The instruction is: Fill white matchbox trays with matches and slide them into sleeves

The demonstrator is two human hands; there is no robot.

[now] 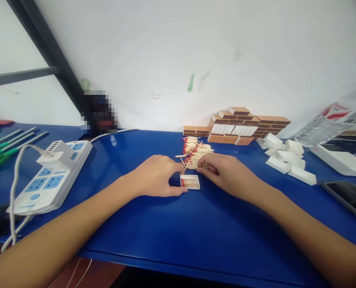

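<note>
One small white rectangular tray point(199, 183) of red-tipped wooden matches point(189, 183), pinched by the left hand point(157, 175), points lengthwise toward the right hand point(226, 171), curled at the loose-match pile point(196, 155), its grasp unclear.

A blue table point(178, 232) spreads beneath the fingers point(178, 190), a scuffed white wall point(166, 48) rises beyond them, and dark bars point(47, 46) slant far to their left.

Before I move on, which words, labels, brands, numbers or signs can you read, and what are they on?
None reads clearly.
Bottle label: red and white, lettering too blurred to read.
Power strip: blue marking at its near end, too small to read.
Orange front matchbox: faint marks along its side, too small to read.
</note>
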